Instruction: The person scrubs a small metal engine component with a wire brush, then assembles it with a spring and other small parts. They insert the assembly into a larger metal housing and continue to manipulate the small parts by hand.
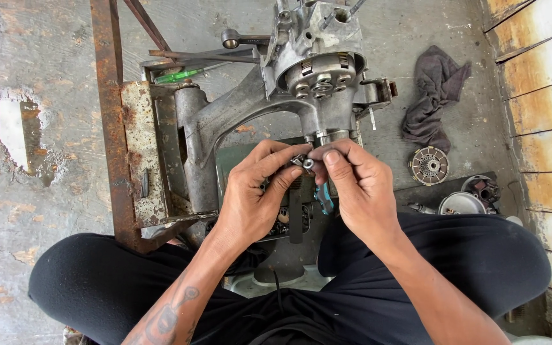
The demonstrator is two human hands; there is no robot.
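A rusty steel frame (111, 115) stands at the left on the concrete floor (27, 57), carrying a grey engine casing (269, 96). Below the casing, the left hand (253, 191) and right hand (356, 182) meet, fingers of both pinched closed on a small metal part (306, 163). Farther right lie a dark rag (432, 96) and a round finned disc (429, 165).

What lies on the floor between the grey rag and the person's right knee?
In the head view, a round slotted metal disc lies between the grey rag and the knee.
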